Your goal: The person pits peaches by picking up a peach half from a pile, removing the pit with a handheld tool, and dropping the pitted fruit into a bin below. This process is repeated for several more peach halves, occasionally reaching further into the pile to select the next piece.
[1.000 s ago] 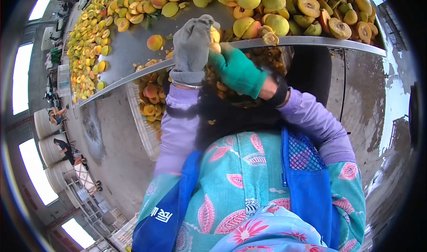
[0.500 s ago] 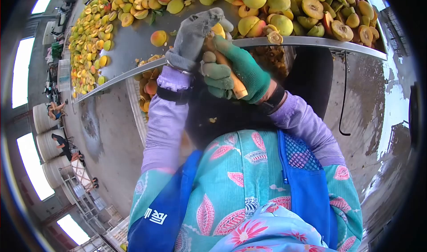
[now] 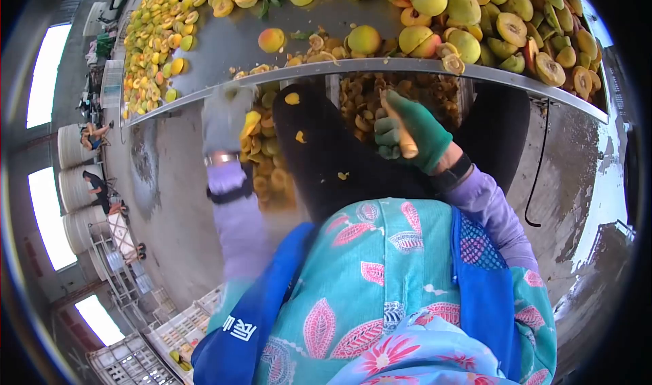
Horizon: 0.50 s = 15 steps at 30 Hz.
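My right hand (image 3: 414,132), in a green glove, is closed around the light wooden handle (image 3: 405,137) of a tool whose working end is hidden in the grip. It is above a container of brown fruit scraps (image 3: 360,93) below the table edge. My left hand (image 3: 227,123), in a grey glove, is smeared by motion over a crate of cut fruit (image 3: 272,174). A bright yellow piece of peach (image 3: 250,124) shows right at its fingers; I cannot tell whether the hand holds it. One whole peach (image 3: 272,40) lies on the metal table (image 3: 224,45).
Whole and halved peaches (image 3: 468,11) are heaped on the table's right, more halves (image 3: 153,52) at its left. The raised metal rim (image 3: 380,64) runs before me. Bits of fruit lie on my dark-clad legs (image 3: 333,161). White crates (image 3: 129,358) stand lower left; people sit farther off.
My left hand has parted from the right and moved left and down to the crate. My right hand, still gripping the wooden handle, has shifted right and lower, off the table edge.
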Each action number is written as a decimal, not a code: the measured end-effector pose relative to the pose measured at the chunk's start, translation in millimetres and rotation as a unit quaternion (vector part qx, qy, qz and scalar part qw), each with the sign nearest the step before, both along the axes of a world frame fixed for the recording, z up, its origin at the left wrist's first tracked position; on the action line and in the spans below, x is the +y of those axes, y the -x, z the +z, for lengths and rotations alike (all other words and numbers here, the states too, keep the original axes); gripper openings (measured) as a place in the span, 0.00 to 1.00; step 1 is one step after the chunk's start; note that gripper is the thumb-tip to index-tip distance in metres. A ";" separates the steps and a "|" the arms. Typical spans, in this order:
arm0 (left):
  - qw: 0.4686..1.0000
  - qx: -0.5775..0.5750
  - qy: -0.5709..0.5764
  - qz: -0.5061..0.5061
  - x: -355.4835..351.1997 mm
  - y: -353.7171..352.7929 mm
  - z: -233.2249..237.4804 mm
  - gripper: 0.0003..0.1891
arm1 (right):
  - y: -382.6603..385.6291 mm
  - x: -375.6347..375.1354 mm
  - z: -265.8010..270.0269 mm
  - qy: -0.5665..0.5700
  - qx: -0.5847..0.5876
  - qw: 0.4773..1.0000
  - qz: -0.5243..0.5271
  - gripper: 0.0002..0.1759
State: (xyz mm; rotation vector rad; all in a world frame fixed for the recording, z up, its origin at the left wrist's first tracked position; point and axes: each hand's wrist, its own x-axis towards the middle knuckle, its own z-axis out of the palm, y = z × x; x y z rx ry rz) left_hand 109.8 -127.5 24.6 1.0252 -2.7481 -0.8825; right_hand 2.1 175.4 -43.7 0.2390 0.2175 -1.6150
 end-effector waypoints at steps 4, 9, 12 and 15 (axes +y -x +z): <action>0.952 -0.023 0.300 -0.058 -9.0 103.9 -5.4 0.28 | -2.7 -10.2 21.8 -0.153 0.155 0.976 -0.031 0.22; 0.986 -0.102 -0.031 -0.129 -54.7 151.8 -23.7 0.26 | 16.1 -14.4 36.3 -0.269 0.292 0.901 -0.177 0.19; 0.885 0.115 -0.424 -0.156 -32.7 104.4 -15.4 0.29 | 19.2 -18.9 24.4 -0.302 0.594 0.729 -0.157 0.19; 0.727 0.253 -0.625 -0.129 35.9 88.6 -17.0 0.30 | 20.1 -41.0 37.5 -0.281 0.641 0.706 -0.110 0.24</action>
